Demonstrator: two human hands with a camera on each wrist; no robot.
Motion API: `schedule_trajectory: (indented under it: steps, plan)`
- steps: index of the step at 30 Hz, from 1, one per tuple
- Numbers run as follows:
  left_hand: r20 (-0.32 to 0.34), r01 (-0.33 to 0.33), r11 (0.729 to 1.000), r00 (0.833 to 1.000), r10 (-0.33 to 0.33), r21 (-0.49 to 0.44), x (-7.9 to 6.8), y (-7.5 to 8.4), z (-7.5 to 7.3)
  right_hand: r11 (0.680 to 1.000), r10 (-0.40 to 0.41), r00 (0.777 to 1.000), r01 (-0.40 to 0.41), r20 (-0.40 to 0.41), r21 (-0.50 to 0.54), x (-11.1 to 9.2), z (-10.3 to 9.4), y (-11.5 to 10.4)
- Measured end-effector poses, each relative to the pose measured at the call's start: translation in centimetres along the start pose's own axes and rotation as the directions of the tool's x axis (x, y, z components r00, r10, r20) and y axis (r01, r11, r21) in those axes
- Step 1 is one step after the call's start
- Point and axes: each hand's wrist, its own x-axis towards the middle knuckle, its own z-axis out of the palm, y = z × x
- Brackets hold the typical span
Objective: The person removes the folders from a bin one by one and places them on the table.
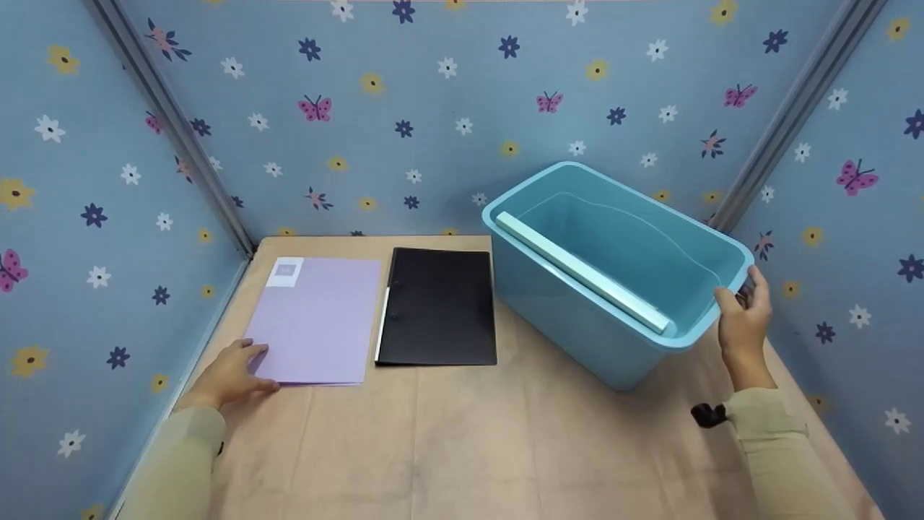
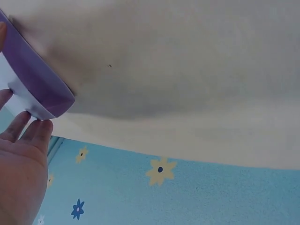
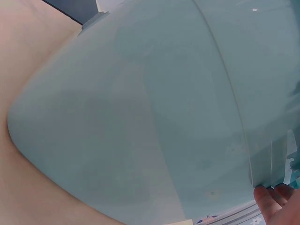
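Observation:
My left hand (image 1: 231, 372) is at the near left corner of a lilac folder (image 1: 317, 325) with a white label at its top left. Its fingertips touch the folder's edge in the left wrist view, where the purple covers (image 2: 40, 75) stand slightly apart. With my right hand (image 1: 743, 318) I grip the right end rim of a blue plastic bin (image 1: 570, 325), thumb inside the rim. The bin stands at an angle. A long pale strip-like object (image 1: 585, 274) sits inside along its near wall. The bin's side (image 3: 140, 117) fills most of the right wrist view.
Between the lilac folder and the bin lies a black folder (image 1: 440, 310) with a white strip on its left edge. Flowered blue walls (image 1: 447, 108) enclose the beige tabletop (image 1: 462, 440) at the back and both sides.

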Motion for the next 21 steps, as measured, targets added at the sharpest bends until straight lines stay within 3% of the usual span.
schedule_trajectory:
  steps: [6, 21]
  plan:
    - [-0.011, 0.014, 1.000, 1.000, -0.014, -0.024, 0.9, 0.2, 0.0, 1.000, 0.005, 1.000, -0.005, 0.000, -0.011, 0.0, 0.0, 0.0]
    - [-0.004, 0.039, 0.999, 0.999, -0.039, -0.032, 1.3, 0.8, -0.5, 1.000, -0.007, 1.000, 0.007, 0.017, 0.000, -0.2, -0.2, -0.1]
